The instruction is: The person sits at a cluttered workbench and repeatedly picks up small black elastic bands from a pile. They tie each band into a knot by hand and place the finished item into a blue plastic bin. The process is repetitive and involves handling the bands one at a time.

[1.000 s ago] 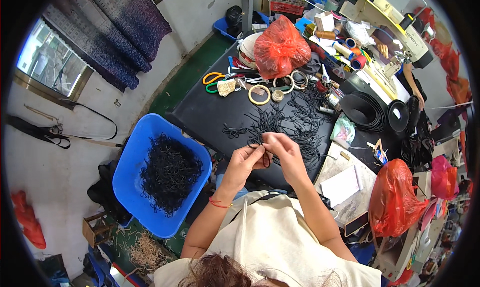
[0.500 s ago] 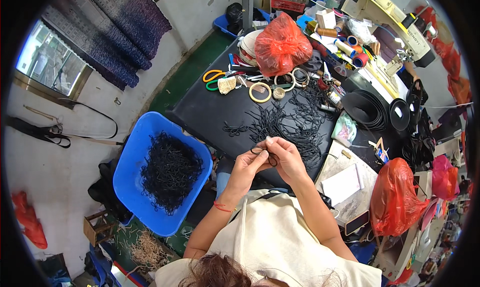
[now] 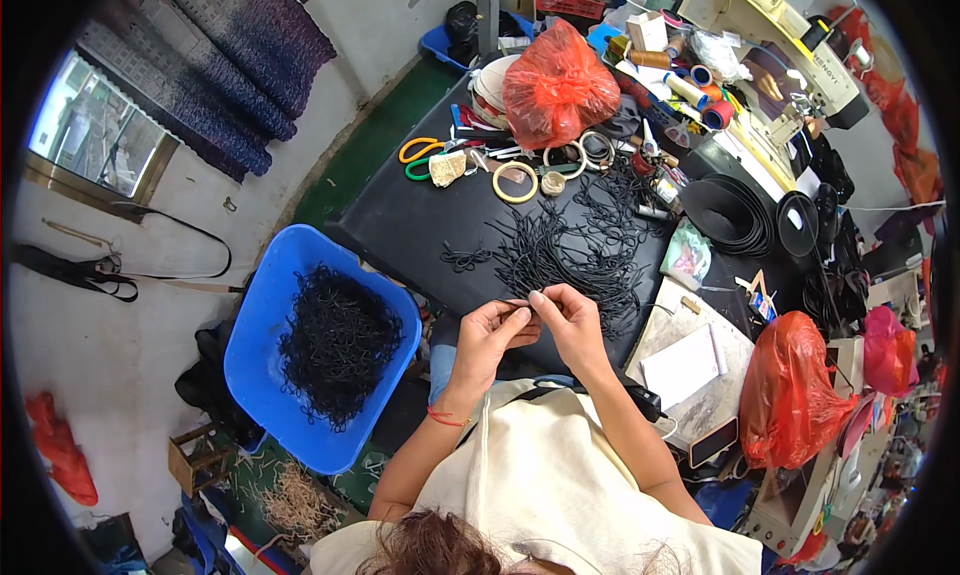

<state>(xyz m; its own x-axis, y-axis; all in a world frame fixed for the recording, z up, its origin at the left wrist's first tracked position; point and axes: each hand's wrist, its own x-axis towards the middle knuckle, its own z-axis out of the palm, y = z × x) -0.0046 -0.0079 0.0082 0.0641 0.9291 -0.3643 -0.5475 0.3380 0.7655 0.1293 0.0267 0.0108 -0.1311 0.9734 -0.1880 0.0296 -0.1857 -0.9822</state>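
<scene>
Over the near edge of the table, my left hand [image 3: 489, 339] and my right hand [image 3: 574, 329] meet, thumbs and fingertips pinched together. Between them is a thin black cord [image 3: 524, 306], mostly hidden by the fingers. Just beyond my fingertips lies a large heap of black cords [image 3: 565, 260], many long and loose. Left of it rests a small separate bunch of black cords [image 3: 466, 257]. A blue plastic tub [image 3: 251, 375] stands to my left, with a tangled pile of black cord loops [image 3: 338, 345] in it.
Orange- and green-handled scissors [image 3: 420, 155], tape rolls [image 3: 516, 183] and a red plastic bag [image 3: 562, 87] lie on the black table [image 3: 400, 210]. At the right are coiled black strips [image 3: 728, 215], a notepad [image 3: 684, 368], a phone [image 3: 713, 441] and a sewing machine [image 3: 800, 50].
The cord's open loop, seen between my hands before, has closed up or slipped behind my fingers. My hands remain together in nearly the same place.
</scene>
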